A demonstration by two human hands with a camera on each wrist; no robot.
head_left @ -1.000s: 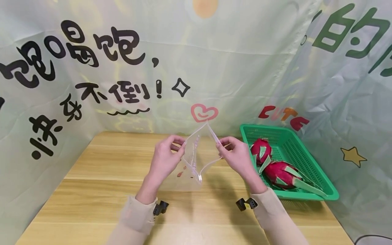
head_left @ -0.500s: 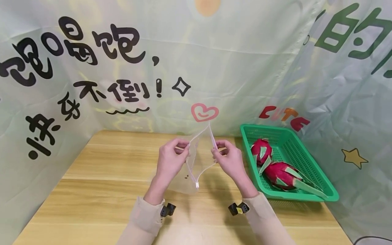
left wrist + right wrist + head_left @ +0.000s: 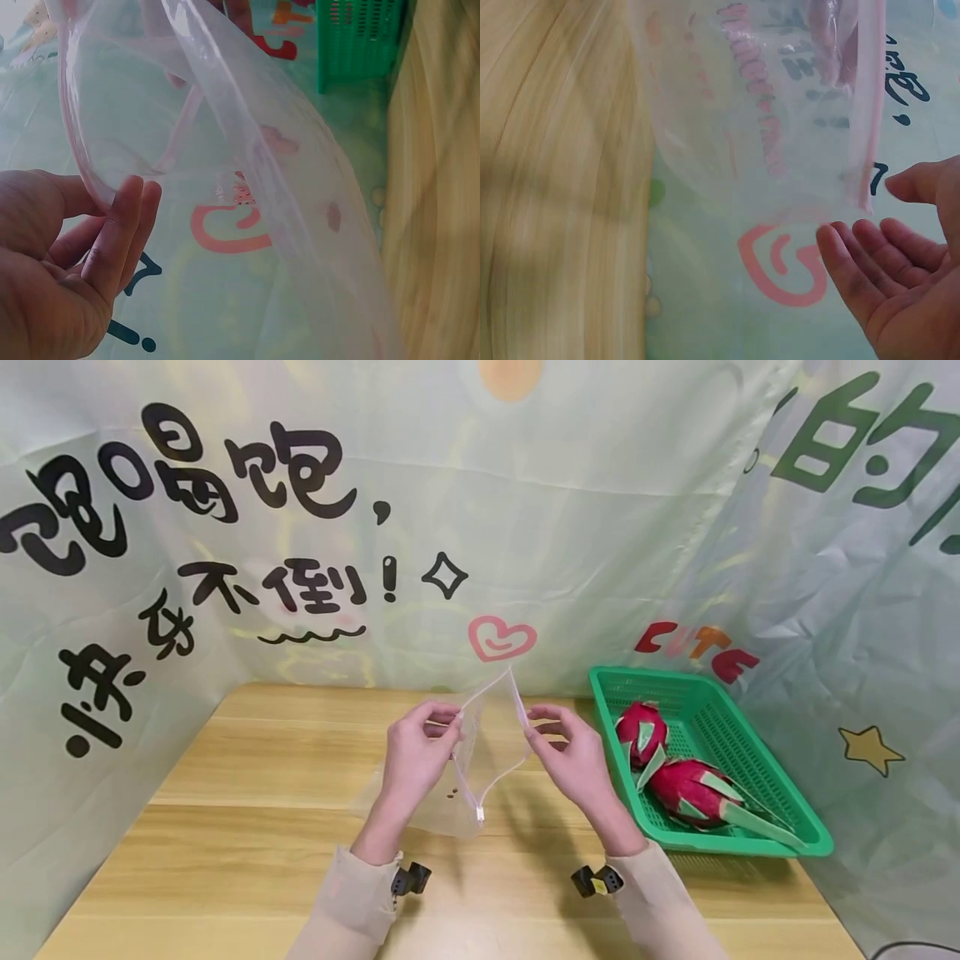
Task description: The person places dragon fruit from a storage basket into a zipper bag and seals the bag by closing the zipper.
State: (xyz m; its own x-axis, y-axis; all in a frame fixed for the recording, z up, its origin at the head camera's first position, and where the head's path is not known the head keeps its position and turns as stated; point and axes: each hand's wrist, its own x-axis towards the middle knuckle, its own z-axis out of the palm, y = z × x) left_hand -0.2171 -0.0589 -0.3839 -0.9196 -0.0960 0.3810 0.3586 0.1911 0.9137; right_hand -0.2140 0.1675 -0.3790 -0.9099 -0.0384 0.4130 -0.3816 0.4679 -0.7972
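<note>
A clear zip bag [image 3: 491, 752] hangs above the table with its mouth spread into a diamond, its white slider [image 3: 480, 815] at the near corner. My left hand [image 3: 420, 747] pinches the left rim between thumb and fingertips; the left wrist view shows this left hand [image 3: 67, 270] on the rim of the bag [image 3: 300, 187]. At the opposite rim is my right hand [image 3: 573, 756]. In the right wrist view, the right hand [image 3: 900, 277] has thumb and fingers parted beside the corner of the bag [image 3: 735, 105], with nothing between them. Pink print shows on the film.
To the right, a green plastic basket [image 3: 765, 756] holds two dragon fruits, a nearer one [image 3: 688, 789] and a farther one [image 3: 641, 731]. The wooden table [image 3: 262, 835] meets a printed cloth backdrop [image 3: 585, 527] behind and at both sides.
Both hands first shift closer together, narrowing the bag's mouth. My right hand then moves slightly right and its fingers part from the rim. The left hand keeps its pinch.
</note>
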